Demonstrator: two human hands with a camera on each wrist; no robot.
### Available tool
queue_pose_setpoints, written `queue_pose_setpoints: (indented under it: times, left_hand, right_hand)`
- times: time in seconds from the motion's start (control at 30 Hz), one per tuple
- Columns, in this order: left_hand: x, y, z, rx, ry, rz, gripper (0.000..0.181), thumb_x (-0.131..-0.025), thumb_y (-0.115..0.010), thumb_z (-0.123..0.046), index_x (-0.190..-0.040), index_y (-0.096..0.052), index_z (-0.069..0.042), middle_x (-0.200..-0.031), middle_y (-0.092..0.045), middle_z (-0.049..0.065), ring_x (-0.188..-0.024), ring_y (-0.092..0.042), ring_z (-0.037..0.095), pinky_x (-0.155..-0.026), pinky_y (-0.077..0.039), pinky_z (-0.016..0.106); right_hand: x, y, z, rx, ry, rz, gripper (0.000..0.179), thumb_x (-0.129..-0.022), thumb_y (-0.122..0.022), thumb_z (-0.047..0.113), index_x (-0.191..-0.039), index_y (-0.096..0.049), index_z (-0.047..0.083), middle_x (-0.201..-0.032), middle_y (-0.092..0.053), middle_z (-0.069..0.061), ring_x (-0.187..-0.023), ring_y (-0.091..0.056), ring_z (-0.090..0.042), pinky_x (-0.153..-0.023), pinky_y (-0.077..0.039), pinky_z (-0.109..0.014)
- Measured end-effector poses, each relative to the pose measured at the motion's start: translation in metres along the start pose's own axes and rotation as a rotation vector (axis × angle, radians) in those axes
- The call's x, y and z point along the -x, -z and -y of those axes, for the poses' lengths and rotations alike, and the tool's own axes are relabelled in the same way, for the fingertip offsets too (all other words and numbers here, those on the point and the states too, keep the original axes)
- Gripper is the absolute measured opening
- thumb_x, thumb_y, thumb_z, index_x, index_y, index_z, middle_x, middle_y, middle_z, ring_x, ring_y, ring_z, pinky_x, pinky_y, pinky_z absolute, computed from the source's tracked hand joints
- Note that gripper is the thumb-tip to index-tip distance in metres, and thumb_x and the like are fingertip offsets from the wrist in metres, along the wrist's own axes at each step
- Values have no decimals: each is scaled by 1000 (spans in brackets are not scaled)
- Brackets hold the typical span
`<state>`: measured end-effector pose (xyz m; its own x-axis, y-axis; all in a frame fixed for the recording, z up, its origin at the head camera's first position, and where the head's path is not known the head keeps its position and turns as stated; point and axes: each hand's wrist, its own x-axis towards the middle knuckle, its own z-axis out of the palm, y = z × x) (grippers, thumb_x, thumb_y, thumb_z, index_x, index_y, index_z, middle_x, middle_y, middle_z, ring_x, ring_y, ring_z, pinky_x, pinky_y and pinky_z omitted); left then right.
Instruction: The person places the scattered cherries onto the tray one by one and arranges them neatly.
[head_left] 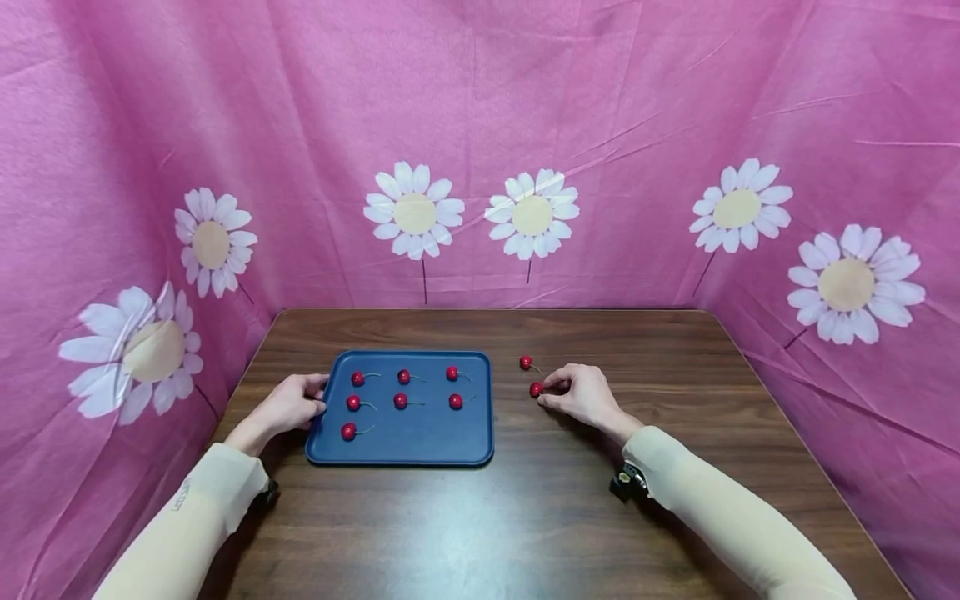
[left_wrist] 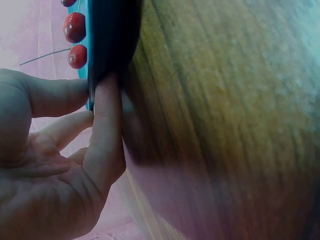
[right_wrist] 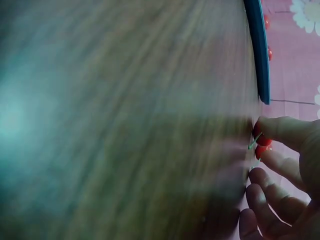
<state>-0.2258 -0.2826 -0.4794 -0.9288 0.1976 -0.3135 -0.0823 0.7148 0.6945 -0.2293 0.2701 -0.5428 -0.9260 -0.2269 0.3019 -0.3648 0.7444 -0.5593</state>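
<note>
My left hand (head_left: 294,403) grips the left rim of a blue tray (head_left: 420,446). In the left wrist view the thumb (left_wrist: 60,97) lies on the rim and a finger (left_wrist: 106,125) reaches under it. Several red cherries with thin green stems, such as a front-left cherry (head_left: 348,432), lie in rows on the tray. To the right of the tray, my right hand (head_left: 585,395) pinches a cherry (head_left: 536,389) between thumb and index finger, low over the wood. Just behind it another cherry (head_left: 526,362) lies on the table, its stem pointing right.
The brown wooden table (head_left: 480,525) reaches back to a pink cloth (head_left: 480,100) printed with white daisies, which hangs around its back and sides. Dark bands with small devices are on both wrists, at the ends of the pale sleeves (head_left: 705,483).
</note>
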Motion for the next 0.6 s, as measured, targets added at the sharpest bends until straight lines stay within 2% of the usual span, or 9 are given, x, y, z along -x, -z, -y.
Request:
queue_pose_setpoints:
  times: [0.17, 0.27, 0.3, 0.4, 0.43, 0.6]
  left_hand:
    - [1, 0, -2, 3, -16, -8, 66, -102, -64, 3, -163, -42, 16, -122, -63, 29, -100, -69, 27, -77, -71, 43]
    - [1, -1, -1, 3, -22, -10, 67, -101, -64, 3, -163, -42, 16, -122, -63, 29, -99, -69, 26, -76, -70, 42]
    - [1, -1, -1, 3, -24, -10, 67, -101, -64, 3, -163, -43, 16, -122, -63, 29, -99, -69, 26, -76, -70, 42]
    - [1, -1, -1, 0, -23, -7, 67, -101, -64, 3, -163, -42, 16, -123, -63, 29, -100, -69, 26, -76, -70, 42]
    - [1, -1, -1, 0, -23, -7, 67, -101, -64, 3, -163, -42, 17, -123, -63, 29, -100, -69, 26, -76, -70, 43]
    - [2, 0, -1, 2, -21, -7, 67, -101, -64, 3, -163, -41, 17, -125, -63, 30, -101, -69, 26, -77, -70, 43]
  right_hand:
    - [-7, -15, -21, 61, -15, 6, 17, -77, -98, 41, -90, -90, 35, -87, -77, 17, -78, -70, 0, -71, -54, -26]
    - [-6, -11, -12, 76, -1, 16, 18, -80, -97, 39, -91, -91, 27, -91, -80, 8, -80, -76, -10, -71, -58, -33]
    - [-7, -16, -21, 83, 7, 2, 17, -79, -97, 41, -90, -91, 29, -90, -79, 11, -79, -75, -7, -70, -56, -31]
    - [-5, -14, -18, 84, 16, -13, 15, -82, -94, 39, -88, -91, 26, -89, -79, 8, -78, -75, -11, -67, -54, -31]
    - [-5, -17, -24, 88, 9, -18, 13, -82, -94, 38, -87, -90, 26, -87, -79, 8, -75, -73, -10, -64, -52, -31]
    - [-2, -10, -13, 82, 9, -17, 8, -88, -90, 33, -91, -91, 25, -87, -79, 7, -74, -68, -12, -61, -49, -35]
